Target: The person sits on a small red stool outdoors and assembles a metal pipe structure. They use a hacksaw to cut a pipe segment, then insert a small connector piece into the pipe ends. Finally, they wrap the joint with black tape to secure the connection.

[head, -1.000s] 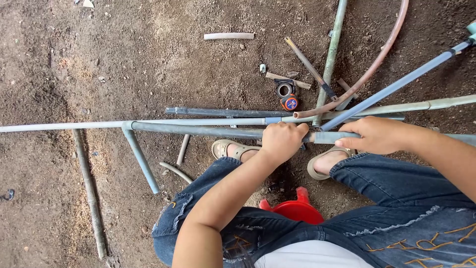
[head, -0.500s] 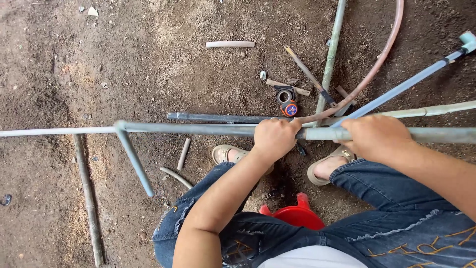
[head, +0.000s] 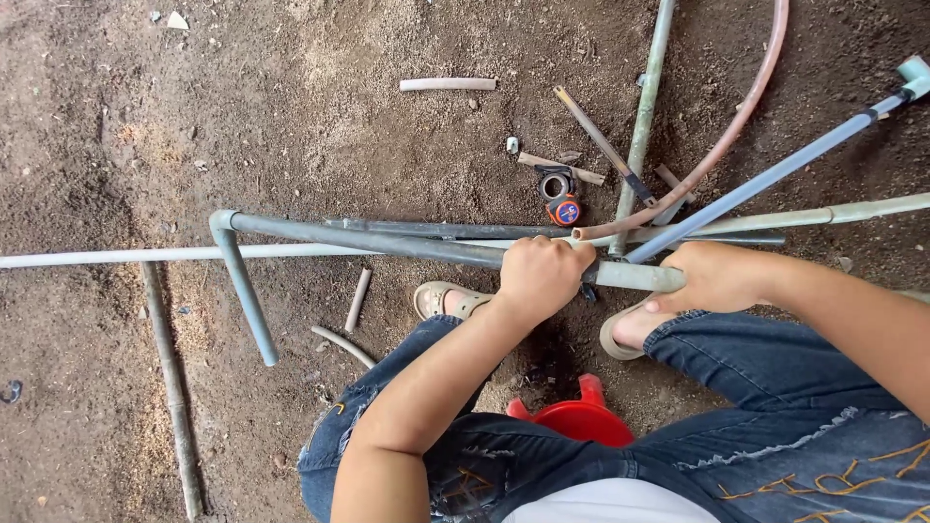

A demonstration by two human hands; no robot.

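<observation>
I look down at a grey plastic pipe (head: pixel 387 242) with an elbow at its left end (head: pixel 224 222) and a short leg (head: pixel 249 305) pointing toward me. My left hand (head: pixel 542 276) is wrapped around this pipe near its middle. My right hand (head: pixel 712 276) grips a lighter pipe section (head: pixel 635 277) that meets it just right of my left hand. Both hands hold the pipes above my knees and sandalled feet (head: pixel 441 298).
A long white pipe (head: pixel 116 258) lies on the dirt to the left. A blue pipe (head: pixel 775 176), a pinkish hose (head: pixel 736 126), a green pipe (head: pixel 647 97), a tape measure (head: pixel 565 209) and short offcuts (head: pixel 448 84) lie beyond. A red stool (head: pixel 576 418) is under me.
The elbow pipe has shifted to the right and tilted, its left end now higher in view. My right hand slid onto the lighter section beside my left hand.
</observation>
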